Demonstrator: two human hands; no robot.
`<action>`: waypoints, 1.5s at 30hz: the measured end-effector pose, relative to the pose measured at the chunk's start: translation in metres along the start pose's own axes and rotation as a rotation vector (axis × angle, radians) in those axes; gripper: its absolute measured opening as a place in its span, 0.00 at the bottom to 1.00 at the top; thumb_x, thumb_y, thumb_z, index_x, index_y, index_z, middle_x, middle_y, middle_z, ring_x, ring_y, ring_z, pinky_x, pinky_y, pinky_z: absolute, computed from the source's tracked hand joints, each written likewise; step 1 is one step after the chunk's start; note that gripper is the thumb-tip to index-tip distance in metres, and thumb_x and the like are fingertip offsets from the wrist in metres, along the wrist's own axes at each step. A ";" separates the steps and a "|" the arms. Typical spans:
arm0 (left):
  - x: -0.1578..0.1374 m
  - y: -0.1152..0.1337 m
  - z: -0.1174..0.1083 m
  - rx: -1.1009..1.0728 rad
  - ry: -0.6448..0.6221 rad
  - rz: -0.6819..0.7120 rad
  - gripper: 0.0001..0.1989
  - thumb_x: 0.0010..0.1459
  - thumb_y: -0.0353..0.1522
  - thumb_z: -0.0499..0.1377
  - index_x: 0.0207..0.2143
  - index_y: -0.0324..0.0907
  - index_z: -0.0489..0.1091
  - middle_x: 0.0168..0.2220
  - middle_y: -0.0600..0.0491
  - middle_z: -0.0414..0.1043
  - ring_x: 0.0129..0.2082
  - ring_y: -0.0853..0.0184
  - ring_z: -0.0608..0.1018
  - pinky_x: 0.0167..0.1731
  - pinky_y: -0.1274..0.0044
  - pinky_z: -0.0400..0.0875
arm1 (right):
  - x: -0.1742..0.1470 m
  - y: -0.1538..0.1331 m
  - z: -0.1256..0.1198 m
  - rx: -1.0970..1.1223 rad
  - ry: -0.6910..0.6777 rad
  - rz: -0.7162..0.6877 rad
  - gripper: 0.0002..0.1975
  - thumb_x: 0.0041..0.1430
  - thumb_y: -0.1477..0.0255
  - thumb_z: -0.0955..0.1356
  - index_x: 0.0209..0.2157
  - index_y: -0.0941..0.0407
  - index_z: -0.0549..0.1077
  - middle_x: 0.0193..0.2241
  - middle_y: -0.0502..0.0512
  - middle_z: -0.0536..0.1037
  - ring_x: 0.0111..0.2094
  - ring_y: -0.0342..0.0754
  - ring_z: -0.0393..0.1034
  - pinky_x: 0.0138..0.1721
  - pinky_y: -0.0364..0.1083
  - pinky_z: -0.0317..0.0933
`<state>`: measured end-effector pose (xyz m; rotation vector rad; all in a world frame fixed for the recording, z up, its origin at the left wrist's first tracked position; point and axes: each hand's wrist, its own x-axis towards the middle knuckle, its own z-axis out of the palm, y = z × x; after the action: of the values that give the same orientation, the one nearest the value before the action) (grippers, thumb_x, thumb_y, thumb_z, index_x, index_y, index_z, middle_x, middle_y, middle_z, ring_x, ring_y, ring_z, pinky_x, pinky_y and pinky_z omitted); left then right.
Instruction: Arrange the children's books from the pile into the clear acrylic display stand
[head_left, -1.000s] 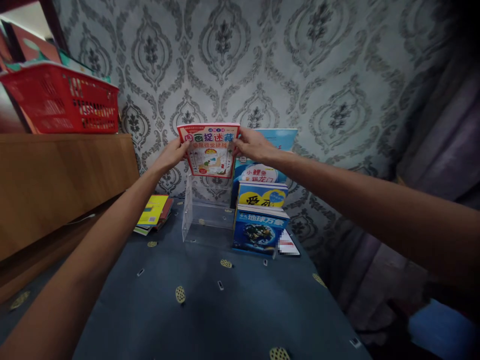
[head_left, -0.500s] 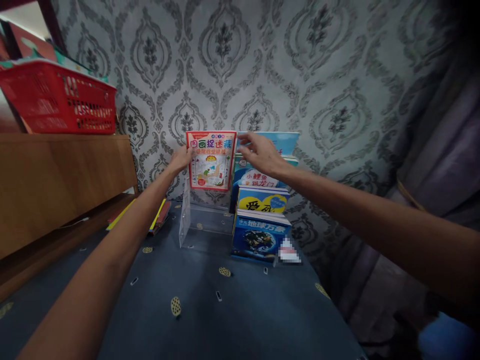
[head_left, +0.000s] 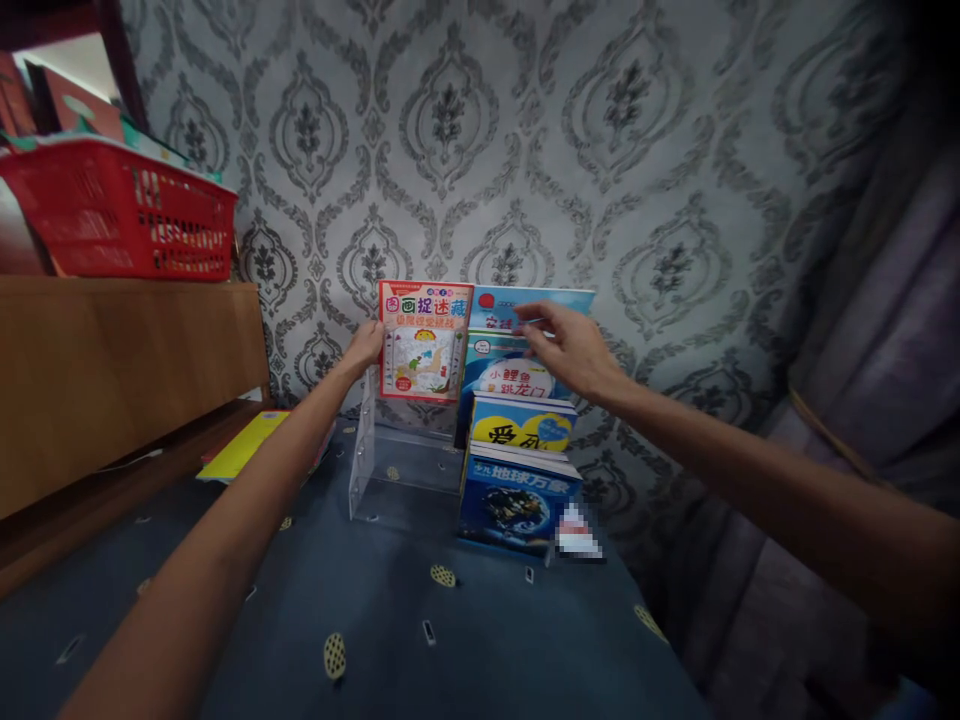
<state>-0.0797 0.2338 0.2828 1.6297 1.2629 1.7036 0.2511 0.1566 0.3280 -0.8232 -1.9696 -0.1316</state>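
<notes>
My left hand (head_left: 365, 345) is closed on the left edge of a red-bordered picture book (head_left: 422, 350), which stands upright at the back of a clear acrylic stand (head_left: 362, 465). My right hand (head_left: 574, 348) is open, its fingers curved and apart with nothing in them. It hovers before a light blue book (head_left: 491, 305), covering part of its title; contact cannot be made out. Stepped down in front of that one are a carp storybook (head_left: 491, 372), a yellow-and-blue book (head_left: 487, 422) and a dark blue globe book (head_left: 514, 505), all in the stand's right side.
Yellow-topped books (head_left: 244, 445) lie to the left, partly behind my left forearm. A red plastic basket (head_left: 180, 220) sits on a wooden cabinet (head_left: 135, 370). Patterned wallpaper (head_left: 450, 150) rises behind the stand, a blue cloth (head_left: 390, 640) lies beneath, and a curtain (head_left: 825, 480) hangs right.
My right hand has moved right, away from the red picture book's edge, uncovering more of the light blue book. My left hand keeps its hold. The view has shifted slightly.
</notes>
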 end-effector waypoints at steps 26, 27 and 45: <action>-0.016 0.012 -0.009 -0.094 -0.088 -0.108 0.08 0.47 0.28 0.60 0.32 0.41 0.66 0.28 0.56 0.73 0.29 0.69 0.74 0.33 0.76 0.73 | -0.016 -0.008 -0.012 -0.026 -0.037 0.004 0.15 0.62 0.69 0.64 0.47 0.55 0.77 0.42 0.60 0.83 0.41 0.57 0.79 0.43 0.57 0.75; -0.016 0.012 -0.008 -0.091 -0.086 -0.106 0.08 0.47 0.28 0.60 0.32 0.41 0.67 0.28 0.56 0.73 0.29 0.68 0.74 0.33 0.76 0.73 | -0.016 -0.009 -0.012 -0.031 -0.038 0.010 0.15 0.62 0.69 0.64 0.47 0.56 0.77 0.42 0.60 0.83 0.42 0.57 0.79 0.44 0.57 0.74; -0.014 0.015 -0.001 -0.037 -0.041 -0.116 0.08 0.46 0.28 0.61 0.32 0.40 0.69 0.26 0.56 0.73 0.28 0.68 0.75 0.34 0.74 0.75 | -0.021 -0.002 -0.013 -0.016 -0.067 0.055 0.14 0.64 0.69 0.65 0.48 0.56 0.77 0.43 0.59 0.83 0.34 0.52 0.79 0.40 0.53 0.75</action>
<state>-0.0738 0.2151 0.2884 1.5320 1.2728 1.6069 0.2655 0.1393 0.3188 -0.9025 -2.0088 -0.0884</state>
